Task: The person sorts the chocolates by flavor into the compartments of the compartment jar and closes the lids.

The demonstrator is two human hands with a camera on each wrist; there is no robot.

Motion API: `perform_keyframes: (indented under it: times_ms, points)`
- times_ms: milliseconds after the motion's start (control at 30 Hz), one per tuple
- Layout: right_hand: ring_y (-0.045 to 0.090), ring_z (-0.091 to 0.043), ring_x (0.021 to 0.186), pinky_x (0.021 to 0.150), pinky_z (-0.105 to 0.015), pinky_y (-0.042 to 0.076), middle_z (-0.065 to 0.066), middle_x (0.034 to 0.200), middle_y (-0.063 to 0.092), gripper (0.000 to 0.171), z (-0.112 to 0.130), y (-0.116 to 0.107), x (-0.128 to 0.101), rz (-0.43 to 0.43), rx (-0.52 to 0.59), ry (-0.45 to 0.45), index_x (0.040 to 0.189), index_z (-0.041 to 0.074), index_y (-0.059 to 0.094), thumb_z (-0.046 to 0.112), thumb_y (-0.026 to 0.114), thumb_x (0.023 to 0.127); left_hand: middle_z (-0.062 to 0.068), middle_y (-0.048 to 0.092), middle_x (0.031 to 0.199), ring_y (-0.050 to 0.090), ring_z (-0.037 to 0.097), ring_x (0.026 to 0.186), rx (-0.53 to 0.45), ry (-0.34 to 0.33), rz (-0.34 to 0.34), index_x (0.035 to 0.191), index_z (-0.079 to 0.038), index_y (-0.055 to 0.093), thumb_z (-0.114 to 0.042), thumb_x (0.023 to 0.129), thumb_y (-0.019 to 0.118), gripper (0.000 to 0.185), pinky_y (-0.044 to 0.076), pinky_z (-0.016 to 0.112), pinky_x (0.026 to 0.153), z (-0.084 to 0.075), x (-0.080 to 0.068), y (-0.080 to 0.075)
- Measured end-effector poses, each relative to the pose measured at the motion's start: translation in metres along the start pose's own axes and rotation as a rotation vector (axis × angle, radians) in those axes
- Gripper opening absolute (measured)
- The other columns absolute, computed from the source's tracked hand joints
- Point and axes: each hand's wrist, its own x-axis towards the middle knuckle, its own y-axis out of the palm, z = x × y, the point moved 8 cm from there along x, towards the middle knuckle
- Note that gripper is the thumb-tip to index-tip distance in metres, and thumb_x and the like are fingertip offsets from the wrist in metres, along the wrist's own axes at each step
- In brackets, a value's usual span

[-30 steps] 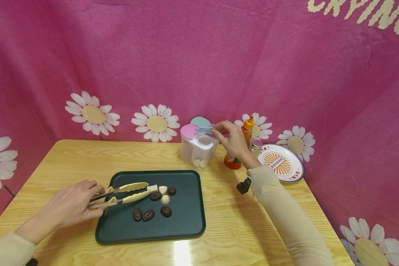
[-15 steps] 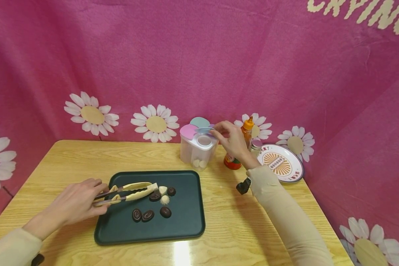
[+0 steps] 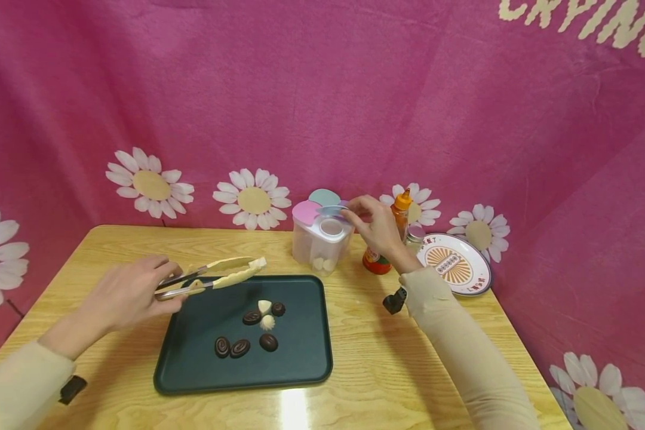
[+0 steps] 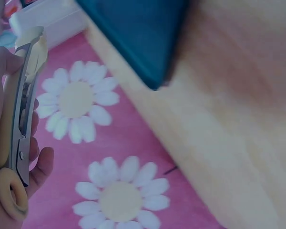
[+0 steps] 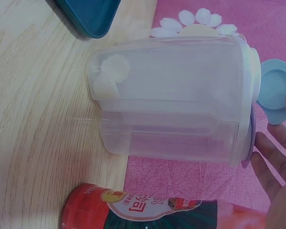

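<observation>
Now white candy (image 3: 257, 263) between tongs' (image 3: 215, 277) tips

Both arms wear long cream sleeves (image 3: 462, 346) reaching the wrists. A small black device (image 3: 393, 300) is strapped at the right wrist, another (image 3: 72, 389) at the left. Hands are bare.

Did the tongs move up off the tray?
Yes. The tongs rose off the tray with a white candy, toward the container.
</observation>
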Motion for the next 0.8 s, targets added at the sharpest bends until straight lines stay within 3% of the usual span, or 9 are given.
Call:
perform_keyframes:
  times_ms: [133,300,800]
  points:
    - [0.076,-0.027,0.093,0.084,-0.043,0.064,-0.014,0.105,0.077,0.018,-0.001,0.000,0.000,0.006,0.003,0.006,0.109,0.004,0.074,0.019,0.075,0.099,0.003,0.064,0.083,0.048,0.011,0.064,-0.004,0.003,-0.032,0.102,-0.010,0.074,-0.037,0.077,0.087,0.039,0.037,0.025,0.049,-0.006,0.017,-0.012]
    - [0.076,-0.027,0.094,0.085,-0.042,0.064,-0.014,0.106,0.077,0.019,-0.002,0.000,0.000,0.005,0.000,0.009,0.109,0.004,0.074,0.019,0.075,0.099,0.005,0.067,0.086,0.051,0.013,0.067,-0.010,-0.002,-0.023,0.103,-0.010,0.075,-0.038,0.078,0.085,0.039,0.040,0.026,0.050,-0.017,0.041,-0.019]
    - [0.076,-0.026,0.095,0.085,-0.043,0.064,-0.014,0.106,0.077,0.018,-0.002,0.001,0.001,-0.004,-0.009,0.006,0.107,0.003,0.074,0.019,0.076,0.098,0.010,0.072,0.093,0.057,0.019,0.073,-0.081,0.033,-0.042,0.113,-0.007,0.075,-0.036,0.081,0.084,0.044,0.047,0.029,0.054,-0.036,0.102,-0.007]
